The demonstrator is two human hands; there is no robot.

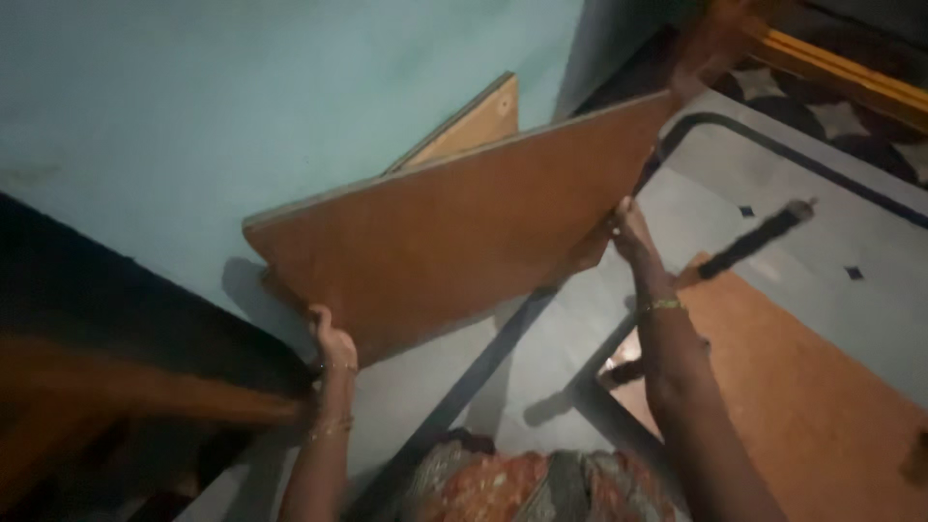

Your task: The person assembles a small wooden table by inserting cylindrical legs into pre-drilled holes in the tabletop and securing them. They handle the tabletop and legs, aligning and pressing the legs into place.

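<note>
Teal wall (242, 106) fills the frame from 9 to 12 o'clock. Tiled floor (773, 193) with dark border lines and small diamond insets runs from 1 to 5 o'clock. Big brown laminate board (454, 232) sits dead centre, tilted, its long edge rising toward 1 o'clock; it is held off the floor, close to the wall. A second, paler board (478, 121) stands behind it at 12 o'clock, leaning on the wall. Orange-brown panel (812, 387) lies flat on the floor at 4 o'clock. Dark wooden furniture (116, 367) at 8 o'clock, details too dim. Wooden frame piece (831, 63) at 1 o'clock, top corner.

Left hand (333, 338), bangles on the wrist, grips the board's lower left edge at 7 o'clock, fingers wrapped around the rim. Right hand (633, 232) clamps the right edge at 3 o'clock, fingers curled over it. Dark rod-like tool (759, 237) lies on the floor just right of the right hand, blurry.

Progress judgement: board is lifted and in both hands, not yet set against the wall or down; placing remains.
</note>
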